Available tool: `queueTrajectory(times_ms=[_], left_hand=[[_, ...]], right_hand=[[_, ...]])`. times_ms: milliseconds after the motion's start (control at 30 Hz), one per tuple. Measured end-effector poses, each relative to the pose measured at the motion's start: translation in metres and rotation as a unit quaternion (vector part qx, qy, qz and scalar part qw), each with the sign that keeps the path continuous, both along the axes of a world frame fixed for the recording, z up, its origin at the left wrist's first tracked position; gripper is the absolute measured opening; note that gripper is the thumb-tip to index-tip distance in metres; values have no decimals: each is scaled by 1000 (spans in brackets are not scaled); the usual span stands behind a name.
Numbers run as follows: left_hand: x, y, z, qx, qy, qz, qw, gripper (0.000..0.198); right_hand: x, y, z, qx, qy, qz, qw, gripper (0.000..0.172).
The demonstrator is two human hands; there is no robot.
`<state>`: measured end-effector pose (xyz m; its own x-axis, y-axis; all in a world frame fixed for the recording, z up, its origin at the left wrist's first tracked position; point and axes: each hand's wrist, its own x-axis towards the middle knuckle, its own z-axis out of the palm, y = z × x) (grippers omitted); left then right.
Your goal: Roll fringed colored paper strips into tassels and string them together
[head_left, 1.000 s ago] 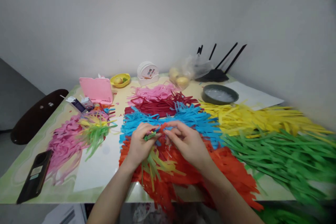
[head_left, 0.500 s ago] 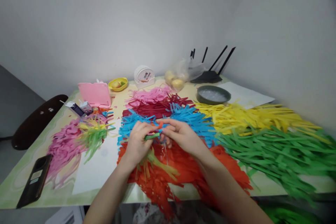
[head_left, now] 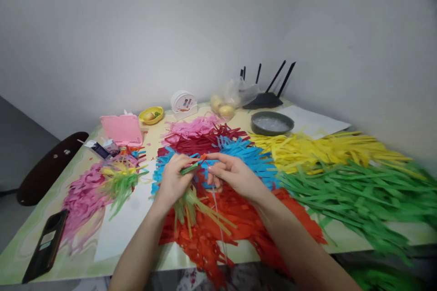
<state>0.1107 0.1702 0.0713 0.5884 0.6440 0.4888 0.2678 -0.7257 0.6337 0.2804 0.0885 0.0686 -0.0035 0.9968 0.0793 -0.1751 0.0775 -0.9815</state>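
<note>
My left hand point(head_left: 176, 178) is closed round a bundle of coloured strips point(head_left: 193, 207); green and orange ends stick out above the fist, and yellow-green ones hang below. Thumb and fingers of my right hand point(head_left: 229, 173) pinch at the bundle's top end, where an orange strip and a bit of blue show. A thin pale string point(head_left: 218, 218) trails down from between the hands toward the table edge. Under the hands lie piles of red-orange strips point(head_left: 239, 209) and blue strips point(head_left: 246, 152). What exactly the right fingertips grip is partly hidden.
Dark red strips point(head_left: 191, 142), yellow strips point(head_left: 327, 150) and green strips point(head_left: 355, 195) cover the table. A finished-looking multicoloured bundle point(head_left: 121, 177) lies left, near a phone point(head_left: 46, 245). Behind stand a pink tablet case point(head_left: 122, 129), a green bowl point(head_left: 272, 123) and a black router point(head_left: 264, 100).
The left hand has shifted slightly left and tilted the bundle, so more hanging strips show. The right hand stays close to the top end. The whole view has turned slightly.
</note>
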Motion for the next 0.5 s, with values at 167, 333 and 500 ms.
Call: queueTrajectory(times_ms=[167, 333, 500], left_hand=[[3, 0, 4, 32, 23, -16, 999, 26], [4, -2, 7, 51, 55, -25, 997, 32], [11, 0, -1, -9, 35, -59, 998, 19]], right_hand=[[0, -1, 3, 28, -126, -79, 988, 41], [4, 4, 6, 28, -117, -66, 991, 41], [12, 16, -1, -33, -14, -35, 999, 36]])
